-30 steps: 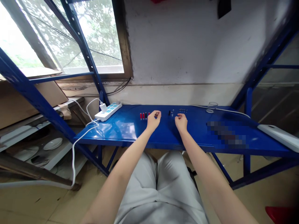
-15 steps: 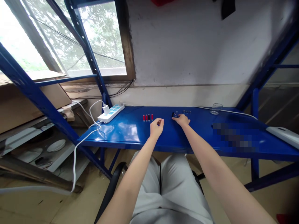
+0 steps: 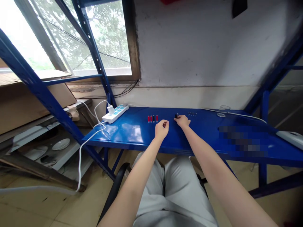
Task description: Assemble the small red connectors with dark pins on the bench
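Observation:
My left hand (image 3: pixel 162 129) is held above the front part of the blue table (image 3: pixel 132 134), its fingers curled into a pinch; what they hold, if anything, is too small to make out. To its right, my right hand (image 3: pixel 183 121) is low at the tabletop, fingers drawn together beside a small black cylinder (image 3: pixel 175 116). The fingertips partly hide what lies there, so I cannot tell what they grip. Just beyond my left hand is a short row of small cylinders with pale ends, including a red cylinder (image 3: pixel 148 118) and a black one (image 3: pixel 153 118).
Several tiny metallic pieces (image 3: pixel 192 114) lie behind my right hand. A clear glass (image 3: pixel 223 111) stands at the back right. On the left is a white power strip (image 3: pixel 115 113) with a plug and trailing cable. A blurred dark patch (image 3: pixel 241 138) covers the right side.
The whole view has shifted slightly. My right hand has drawn closer around the spot by the single black cylinder, covering small bits beside it. My left hand keeps its pinch.

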Available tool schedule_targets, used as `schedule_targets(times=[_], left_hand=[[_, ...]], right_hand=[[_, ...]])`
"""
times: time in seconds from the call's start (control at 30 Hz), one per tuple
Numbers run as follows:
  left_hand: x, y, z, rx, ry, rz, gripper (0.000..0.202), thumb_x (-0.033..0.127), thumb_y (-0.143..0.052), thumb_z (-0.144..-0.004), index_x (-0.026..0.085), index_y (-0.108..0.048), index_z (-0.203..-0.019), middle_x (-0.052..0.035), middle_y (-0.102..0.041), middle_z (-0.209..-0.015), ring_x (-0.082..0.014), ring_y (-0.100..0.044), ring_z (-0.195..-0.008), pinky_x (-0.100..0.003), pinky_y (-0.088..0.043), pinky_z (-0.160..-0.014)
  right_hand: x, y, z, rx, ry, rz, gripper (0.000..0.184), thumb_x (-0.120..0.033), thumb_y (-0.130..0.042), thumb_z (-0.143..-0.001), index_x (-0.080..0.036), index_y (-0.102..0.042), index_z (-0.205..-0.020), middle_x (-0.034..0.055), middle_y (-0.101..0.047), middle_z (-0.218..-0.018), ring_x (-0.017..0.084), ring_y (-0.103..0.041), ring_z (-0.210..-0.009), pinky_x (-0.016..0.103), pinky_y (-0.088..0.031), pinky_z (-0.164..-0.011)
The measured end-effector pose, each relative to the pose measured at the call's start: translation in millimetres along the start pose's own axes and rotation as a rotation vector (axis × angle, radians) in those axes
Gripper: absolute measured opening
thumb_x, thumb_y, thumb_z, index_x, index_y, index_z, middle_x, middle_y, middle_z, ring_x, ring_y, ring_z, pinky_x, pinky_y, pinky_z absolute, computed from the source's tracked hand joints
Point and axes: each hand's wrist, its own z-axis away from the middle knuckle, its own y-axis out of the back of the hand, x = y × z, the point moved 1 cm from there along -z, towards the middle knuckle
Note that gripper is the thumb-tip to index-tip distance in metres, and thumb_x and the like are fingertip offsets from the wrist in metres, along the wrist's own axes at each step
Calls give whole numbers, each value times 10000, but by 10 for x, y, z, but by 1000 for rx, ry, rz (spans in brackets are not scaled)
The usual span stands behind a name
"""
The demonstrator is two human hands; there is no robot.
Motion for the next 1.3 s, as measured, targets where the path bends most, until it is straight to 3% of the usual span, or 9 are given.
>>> schedule_targets(times=[0.13,0.23,0.4,0.7,0.97,1.3], left_hand=[[10,-16,13,-45,-58,-166,322,191,-408,-821,206,-584,-1090,-51,-634,-906,-143,-564,-788,-286,-457,-790],[58,-22,38,-116,-136,-314,449,166,-391,-823,248,-465,-1258,-59,-588,-1060,-169,-525,-930,-305,-431,-853],[57,-49,48,-202,-209,-450,521,160,-366,-829,259,-362,-1340,-86,-513,-1182,-201,-482,-983,-328,-406,-859],[78,-46,41,-153,-215,-396,443,173,-364,-845,249,-466,-1269,-96,-543,-1122,-200,-497,-951,-312,-381,-836],[70,-45,31,-69,-150,-393,281,204,-446,-826,194,-605,-1058,-92,-620,-981,-216,-518,-925,-342,-377,-830],[-62,1,-43,56,108,-55,100,193,-561,-737,189,-602,-828,-31,-634,-766,-125,-540,-626,-261,-430,-646]], right_hand=[[-49,56,232,37,195,-11,186,-382,-588,-715,-221,-655,-778,36,-664,-849,211,-577,-871,336,-322,-769],[-34,85,390,28,272,-68,198,-387,-566,-734,-221,-645,-808,21,-659,-830,188,-575,-824,294,-323,-706],[22,116,540,64,416,-44,197,-363,-512,-780,-197,-616,-793,39,-638,-806,182,-547,-798,264,-308,-646],[55,79,545,65,558,19,195,-340,-479,-813,-190,-572,-729,51,-590,-760,183,-514,-770,265,-314,-639],[57,18,518,45,655,-50,192,-344,-519,-800,-182,-613,-760,50,-592,-747,172,-518,-756,255,-358,-670],[16,69,573,-2,666,-166,221,-377,-544,-779,-189,-654,-815,53,-621,-761,172,-547,-774,261,-397,-688]])
